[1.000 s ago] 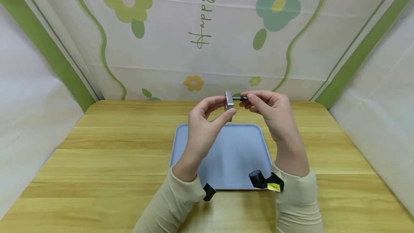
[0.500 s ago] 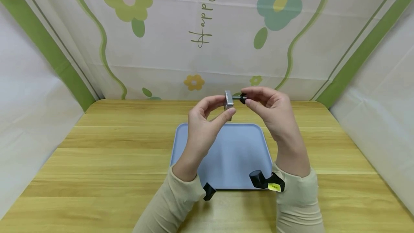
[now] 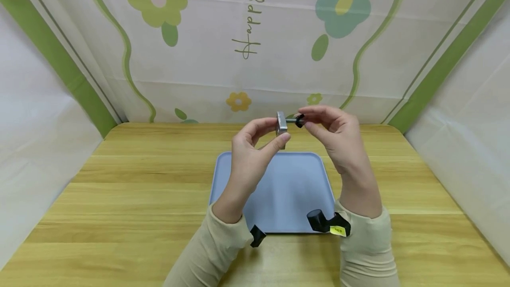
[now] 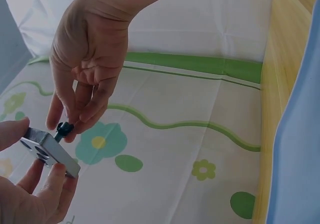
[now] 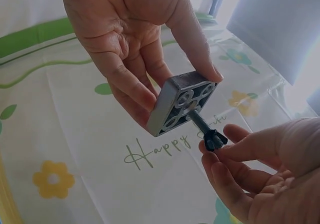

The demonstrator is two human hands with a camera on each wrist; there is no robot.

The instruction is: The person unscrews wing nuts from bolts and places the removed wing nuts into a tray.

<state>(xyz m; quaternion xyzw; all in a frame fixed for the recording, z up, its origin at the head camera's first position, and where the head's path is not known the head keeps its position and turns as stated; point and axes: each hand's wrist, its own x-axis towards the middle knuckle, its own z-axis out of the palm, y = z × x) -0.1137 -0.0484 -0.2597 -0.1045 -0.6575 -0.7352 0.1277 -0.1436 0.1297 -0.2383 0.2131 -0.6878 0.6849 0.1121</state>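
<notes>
My left hand (image 3: pixel 253 156) holds a square silvery metal block (image 3: pixel 281 122) by its edges, raised over the far side of the tray. In the right wrist view the block's face has several round holes, and a threaded bolt (image 5: pixel 199 121) stands out from its middle. A dark wing nut (image 5: pixel 215 140) sits on the bolt near its free end, apart from the block. My right hand (image 3: pixel 338 134) has its thumb and fingertips curled round the wing nut. The left wrist view shows the nut (image 4: pixel 64 129) right at the right hand's fingertips.
A light blue tray (image 3: pixel 284 189) lies on the wooden table (image 3: pixel 139 189) beneath both hands. A white cloth wall (image 3: pixel 199 65) printed with flowers stands behind the table, with white sides left and right. Black camera mounts (image 3: pixel 326 223) sit on the sleeves.
The right hand's fingers have shifted on the wing nut, whose wings now show turned differently. The left hand and the block stay almost in place.
</notes>
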